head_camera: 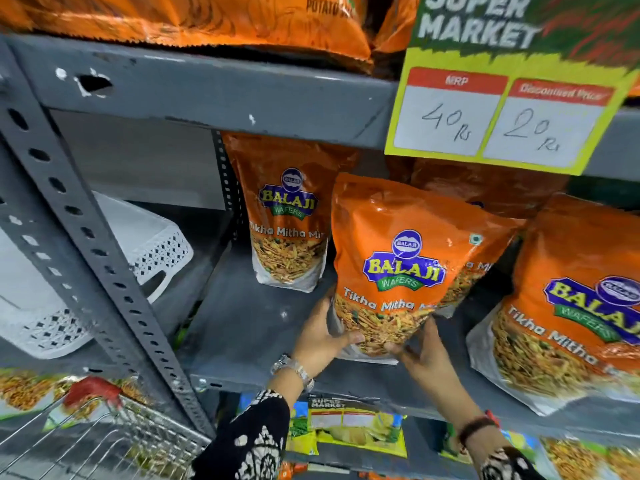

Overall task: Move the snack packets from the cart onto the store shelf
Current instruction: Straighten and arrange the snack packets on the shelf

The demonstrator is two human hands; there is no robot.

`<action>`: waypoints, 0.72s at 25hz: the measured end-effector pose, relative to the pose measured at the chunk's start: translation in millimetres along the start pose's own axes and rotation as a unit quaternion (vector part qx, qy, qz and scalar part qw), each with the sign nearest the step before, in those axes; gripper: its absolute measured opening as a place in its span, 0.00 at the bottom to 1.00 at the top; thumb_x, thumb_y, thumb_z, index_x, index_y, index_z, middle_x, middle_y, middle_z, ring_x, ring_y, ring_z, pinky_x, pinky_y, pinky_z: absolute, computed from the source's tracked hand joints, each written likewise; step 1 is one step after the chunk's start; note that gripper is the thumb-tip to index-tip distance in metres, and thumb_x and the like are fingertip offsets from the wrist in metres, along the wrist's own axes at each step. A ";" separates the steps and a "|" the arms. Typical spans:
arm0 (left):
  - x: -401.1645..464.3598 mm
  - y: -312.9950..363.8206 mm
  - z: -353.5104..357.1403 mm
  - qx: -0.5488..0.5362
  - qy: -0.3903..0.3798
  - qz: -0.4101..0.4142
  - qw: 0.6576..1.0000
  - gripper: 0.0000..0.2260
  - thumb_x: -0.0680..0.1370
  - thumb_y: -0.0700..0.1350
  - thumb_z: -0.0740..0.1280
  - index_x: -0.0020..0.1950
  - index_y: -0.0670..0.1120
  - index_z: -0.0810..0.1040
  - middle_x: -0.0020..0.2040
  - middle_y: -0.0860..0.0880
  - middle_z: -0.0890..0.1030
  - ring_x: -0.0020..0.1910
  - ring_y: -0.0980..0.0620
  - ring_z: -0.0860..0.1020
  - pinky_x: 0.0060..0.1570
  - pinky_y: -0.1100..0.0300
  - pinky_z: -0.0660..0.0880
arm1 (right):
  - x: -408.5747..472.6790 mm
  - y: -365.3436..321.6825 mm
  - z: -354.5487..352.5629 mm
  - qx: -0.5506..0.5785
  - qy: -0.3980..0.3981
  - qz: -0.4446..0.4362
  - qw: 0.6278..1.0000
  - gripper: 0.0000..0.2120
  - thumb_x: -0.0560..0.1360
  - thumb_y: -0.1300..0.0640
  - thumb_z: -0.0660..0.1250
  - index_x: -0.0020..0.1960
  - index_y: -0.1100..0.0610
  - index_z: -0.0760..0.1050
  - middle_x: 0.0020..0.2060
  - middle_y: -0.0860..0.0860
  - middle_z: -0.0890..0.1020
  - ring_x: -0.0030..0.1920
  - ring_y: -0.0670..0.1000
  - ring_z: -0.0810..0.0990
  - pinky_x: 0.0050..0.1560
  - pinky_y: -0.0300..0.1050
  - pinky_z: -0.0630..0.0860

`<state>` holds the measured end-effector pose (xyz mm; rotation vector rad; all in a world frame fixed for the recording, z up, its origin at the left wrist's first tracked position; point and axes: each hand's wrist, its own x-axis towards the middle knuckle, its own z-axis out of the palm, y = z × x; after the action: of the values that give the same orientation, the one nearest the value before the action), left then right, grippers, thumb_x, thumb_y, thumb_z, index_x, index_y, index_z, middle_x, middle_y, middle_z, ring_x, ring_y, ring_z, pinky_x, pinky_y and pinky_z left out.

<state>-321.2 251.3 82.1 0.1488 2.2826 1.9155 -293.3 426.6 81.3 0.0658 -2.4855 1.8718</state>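
Note:
An orange Balaji snack packet (408, 258) stands upright on the grey metal shelf (242, 317), near its front edge. My left hand (322, 336) grips its lower left corner and my right hand (424, 358) holds its lower right side. Another identical packet (287, 216) stands further back to the left, a third (568, 303) leans at the right, and one more (485, 188) is partly hidden behind the held packet. The wire cart (104, 441) with a red handle sits at the bottom left; more packets show through it.
A price sign (502, 112) reading 40 and 20 hangs from the shelf above. White plastic baskets (152, 244) sit in the neighbouring bay at left, behind a perforated grey upright (90, 244). Orange bags fill the top shelf; yellow packets lie on the shelf below.

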 end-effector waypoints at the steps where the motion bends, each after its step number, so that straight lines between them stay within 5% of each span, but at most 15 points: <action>1: -0.8 -0.2 -6.4 -0.001 0.003 0.000 1.000 0.39 0.60 0.50 0.73 0.67 0.54 0.59 0.63 0.55 0.70 0.66 0.52 0.67 0.68 0.48 0.65 | 1.1 -0.4 5.4 -0.002 0.006 0.001 1.000 0.31 0.68 0.68 0.69 0.63 0.51 0.57 0.55 0.42 0.71 0.58 0.46 0.71 0.53 0.36 0.73; 5: -14.7 -3.6 -55.0 0.003 0.029 0.018 0.999 0.34 0.61 0.49 0.74 0.59 0.54 0.57 0.55 0.64 0.67 0.59 0.57 0.70 0.63 0.55 0.66 | 6.6 -11.9 44.6 -0.004 -0.017 -0.026 1.000 0.30 0.67 0.64 0.71 0.61 0.47 0.60 0.56 0.43 0.72 0.55 0.36 0.71 0.46 0.23 0.73; 10: -31.2 -16.5 -111.3 -0.020 0.091 -0.002 0.996 0.24 0.63 0.47 0.71 0.53 0.60 0.64 0.56 0.58 0.73 0.59 0.56 0.72 0.66 0.48 0.67 | 16.1 -28.2 103.5 0.004 -0.042 -0.029 0.999 0.33 0.61 0.51 0.74 0.60 0.42 0.61 0.61 0.52 0.71 0.62 0.44 0.70 0.62 0.52 0.73; 12: -34.5 -20.2 -121.2 -0.026 0.110 -0.011 0.993 0.26 0.66 0.45 0.71 0.57 0.60 0.62 0.58 0.56 0.73 0.62 0.53 0.70 0.68 0.47 0.64 | 17.7 -29.9 115.3 0.009 -0.046 -0.028 0.998 0.35 0.63 0.52 0.74 0.64 0.46 0.60 0.63 0.52 0.69 0.63 0.47 0.68 0.63 0.55 0.72; 18: -36.0 -21.7 -117.7 -0.037 0.132 -0.006 0.991 0.32 0.69 0.35 0.70 0.63 0.57 0.57 0.61 0.55 0.67 0.63 0.57 0.63 0.61 0.57 0.61 | 21.0 -27.0 122.5 0.012 -0.022 -0.028 0.999 0.32 0.65 0.62 0.73 0.63 0.48 0.62 0.59 0.49 0.68 0.60 0.45 0.68 0.54 0.40 0.72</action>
<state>-307.0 127.2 82.6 -0.1365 2.3590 2.1216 -312.7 301.1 74.4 0.1769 -2.4624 1.9002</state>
